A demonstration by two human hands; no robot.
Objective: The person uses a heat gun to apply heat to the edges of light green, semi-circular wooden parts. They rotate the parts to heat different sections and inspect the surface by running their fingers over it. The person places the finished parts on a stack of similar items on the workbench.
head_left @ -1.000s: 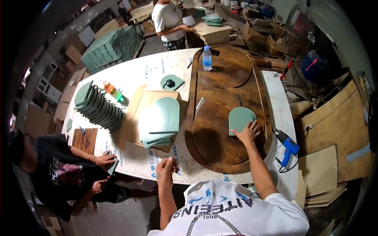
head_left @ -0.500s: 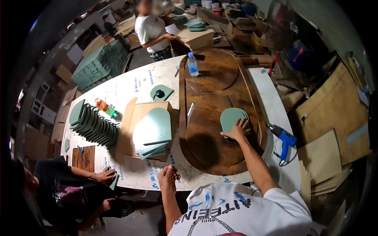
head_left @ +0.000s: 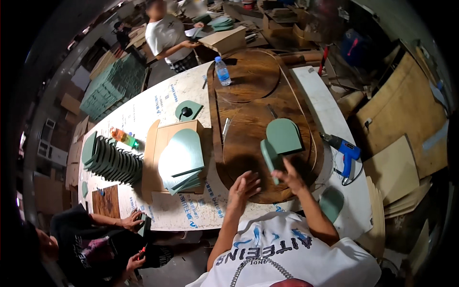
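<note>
A green arched board (head_left: 268, 154) stands tilted nearly on edge above the dark wooden panel (head_left: 239, 115). My right hand (head_left: 290, 178) grips its near end between thumb and fingers. Just left of that end, my left hand (head_left: 245, 185) is open, holding nothing, palm turned toward the board. Right behind the held board, more green boards of the same shape (head_left: 284, 135) lie in a small pile. Another green board (head_left: 331, 203) is partly covered by my right forearm.
A blue heat gun (head_left: 348, 155) lies at the right, a water bottle (head_left: 222, 71) at the far end. On the left are a fanned green stack (head_left: 180, 150) and a long row of boards (head_left: 114, 160). One co-worker (head_left: 91, 234) works at near left, another (head_left: 167, 38) at the back.
My right hand has lifted a board from the pile and drawn it nearer, tipping it upright. My left hand has moved right and opened toward it. The whole view has shifted slightly.
</note>
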